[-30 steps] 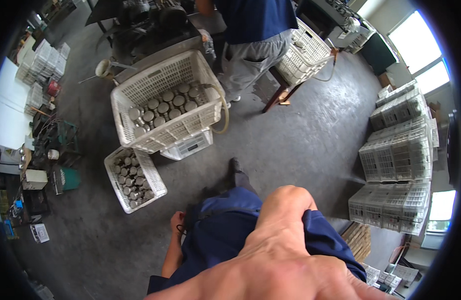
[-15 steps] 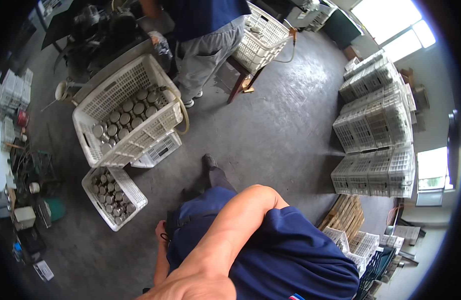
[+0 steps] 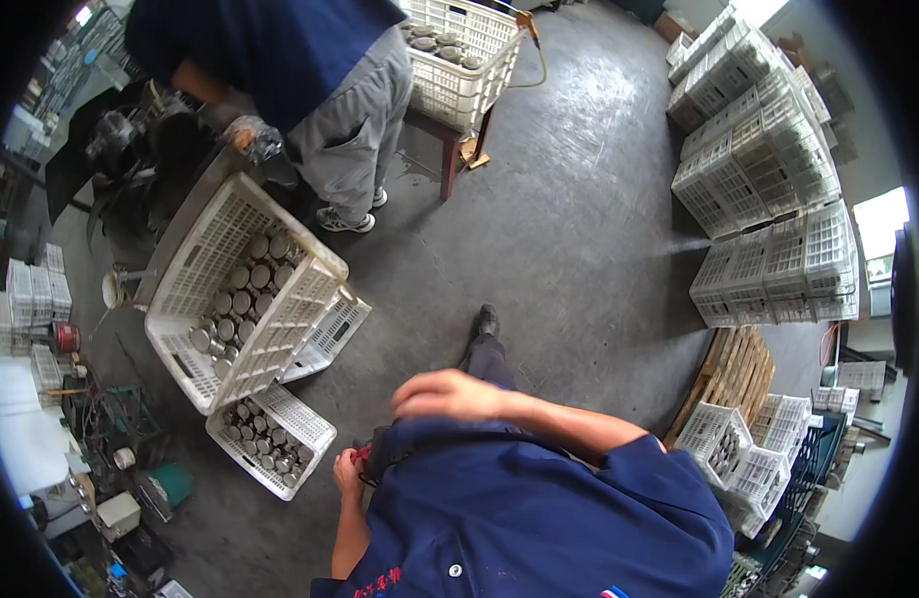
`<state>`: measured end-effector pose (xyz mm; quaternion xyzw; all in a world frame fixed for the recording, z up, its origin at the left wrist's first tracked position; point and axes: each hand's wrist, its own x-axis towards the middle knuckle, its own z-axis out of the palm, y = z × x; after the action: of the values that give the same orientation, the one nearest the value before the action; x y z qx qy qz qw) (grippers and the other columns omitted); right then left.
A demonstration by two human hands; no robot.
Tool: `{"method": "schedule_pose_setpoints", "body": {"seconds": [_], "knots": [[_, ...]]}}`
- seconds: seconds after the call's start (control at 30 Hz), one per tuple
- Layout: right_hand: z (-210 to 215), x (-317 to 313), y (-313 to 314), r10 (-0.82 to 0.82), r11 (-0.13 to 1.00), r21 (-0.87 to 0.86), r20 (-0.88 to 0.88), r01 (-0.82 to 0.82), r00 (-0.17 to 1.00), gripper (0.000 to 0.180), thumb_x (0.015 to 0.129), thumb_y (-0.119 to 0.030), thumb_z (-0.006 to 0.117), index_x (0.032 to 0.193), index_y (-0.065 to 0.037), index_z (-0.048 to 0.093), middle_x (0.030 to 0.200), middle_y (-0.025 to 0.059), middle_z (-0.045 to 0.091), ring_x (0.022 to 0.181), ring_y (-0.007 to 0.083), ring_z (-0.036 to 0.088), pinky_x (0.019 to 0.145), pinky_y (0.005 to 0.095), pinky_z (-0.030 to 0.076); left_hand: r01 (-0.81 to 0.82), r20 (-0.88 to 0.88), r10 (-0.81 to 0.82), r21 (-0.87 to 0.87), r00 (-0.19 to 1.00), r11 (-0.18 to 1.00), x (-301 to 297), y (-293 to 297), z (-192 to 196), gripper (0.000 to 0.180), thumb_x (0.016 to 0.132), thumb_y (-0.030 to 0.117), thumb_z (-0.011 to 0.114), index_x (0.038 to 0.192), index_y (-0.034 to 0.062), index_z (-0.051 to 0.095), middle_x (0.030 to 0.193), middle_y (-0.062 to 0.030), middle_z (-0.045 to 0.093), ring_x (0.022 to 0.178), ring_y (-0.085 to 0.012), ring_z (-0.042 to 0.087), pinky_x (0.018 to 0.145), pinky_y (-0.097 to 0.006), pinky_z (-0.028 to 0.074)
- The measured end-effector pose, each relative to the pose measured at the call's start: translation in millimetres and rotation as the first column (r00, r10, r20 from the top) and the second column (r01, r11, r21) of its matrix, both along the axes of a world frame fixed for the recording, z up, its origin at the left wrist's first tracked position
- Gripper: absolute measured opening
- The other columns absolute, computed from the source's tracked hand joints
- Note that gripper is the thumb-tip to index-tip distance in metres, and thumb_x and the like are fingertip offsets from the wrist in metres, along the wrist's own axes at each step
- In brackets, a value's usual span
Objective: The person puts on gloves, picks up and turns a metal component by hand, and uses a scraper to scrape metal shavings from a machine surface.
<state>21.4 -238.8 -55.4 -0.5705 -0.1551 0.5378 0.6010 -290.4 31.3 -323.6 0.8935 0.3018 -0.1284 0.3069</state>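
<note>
- While the right hand [image 3: 450, 394] rests at the waist, loosely curled and empty, nothing is being lifted.
- Left hand [image 3: 348, 470] clenched on a dark item [image 3: 372, 460].
- Nearest: crate [image 3: 315, 431] of cans [image 3: 265, 448].

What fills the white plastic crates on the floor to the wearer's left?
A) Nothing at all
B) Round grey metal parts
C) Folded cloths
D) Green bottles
B: the large tilted white crate and the smaller crate below it both hold round grey metal parts packed side by side. The person's left hand is near the smaller crate, and the right hand is raised over the lap.
</note>
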Motion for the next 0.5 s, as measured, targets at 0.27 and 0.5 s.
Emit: {"method": "schedule_pose_setpoints", "body": {"seconds": [0.27, 0.5], "knots": [[-271, 4, -325, -0.751, 0.323, -0.751, 0.167, 0.576, 0.639, 0.019, 0.094, -0.022, 0.058, 0.101, -0.009, 0.070, 0.081, 0.0001, 0.069, 0.067, 0.0094, 0.063, 0.052, 0.0271, 0.044, 0.231, -0.255, -0.191, 0.136, 0.948, 0.963, 147, -39, 32, 0.022, 0.086, 0.021, 0.073, 0.101, 0.0063, 0.064, 0.095, -0.0184, 0.068, 0.094, -0.0389, 0.064, 0.082, -0.049, 0.051], [-281, 5, -444, -0.844, 0.218, -0.885, 0.040, 0.411, 0.535, 0.018, 0.094, -0.024, 0.060, 0.106, -0.014, 0.067, 0.090, -0.0005, 0.072, 0.072, 0.0112, 0.066, 0.059, 0.0328, 0.047, 0.430, -0.303, -0.368, 0.174, 0.879, 0.886, 335, -115, 53, 0.027, 0.089, 0.023, 0.071, 0.107, 0.0058, 0.063, 0.102, -0.0214, 0.068, 0.100, -0.0422, 0.066, 0.087, -0.053, 0.052]]}}
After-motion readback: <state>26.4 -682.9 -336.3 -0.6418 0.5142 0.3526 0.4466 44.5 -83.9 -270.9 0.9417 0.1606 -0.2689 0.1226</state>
